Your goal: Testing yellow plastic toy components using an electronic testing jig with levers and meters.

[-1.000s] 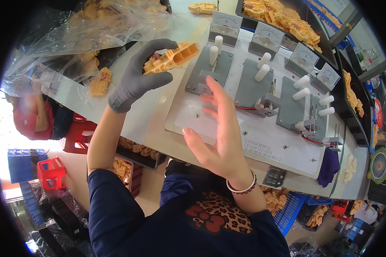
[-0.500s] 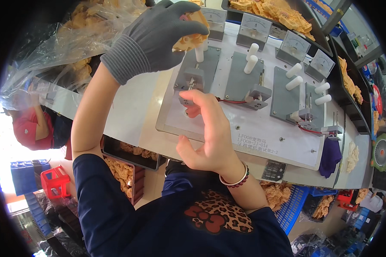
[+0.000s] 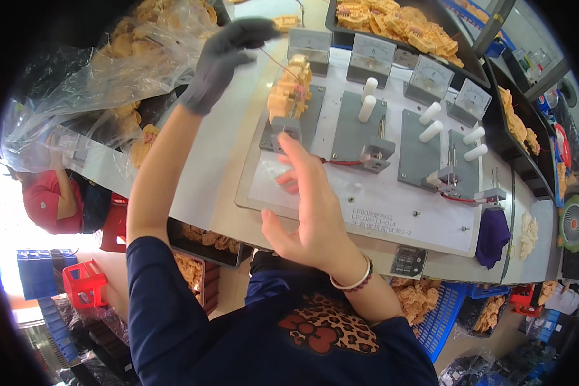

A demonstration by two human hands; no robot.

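Observation:
A tan plastic gear housing point(image 3: 291, 90) sits on the leftmost grey fixture plate point(image 3: 314, 116) of the white test board point(image 3: 289, 193). A thin red wire point(image 3: 278, 62) runs from it toward my gloved left hand point(image 3: 225, 63). That hand, in a dark grey glove and slightly blurred, hovers left of the housing, fingers apart and nothing seen in them. My bare right hand point(image 3: 312, 215) is open, thumb spread, its index fingertip at the grey clamp block point(image 3: 285, 127) below the housing. Whether it presses the block cannot be made out.
Three more fixtures with white pegs point(image 3: 367, 109) stand to the right, behind them several analog meters point(image 3: 372, 55). Black trays of tan parts point(image 3: 405, 26) line the far side. Clear plastic bags point(image 3: 109, 77) cover parts at left. A purple cloth point(image 3: 493, 238) hangs at the right edge.
My left hand has let go of the tan housing and drawn back left. The housing now rests on the leftmost fixture. My right hand remains by the clamp block.

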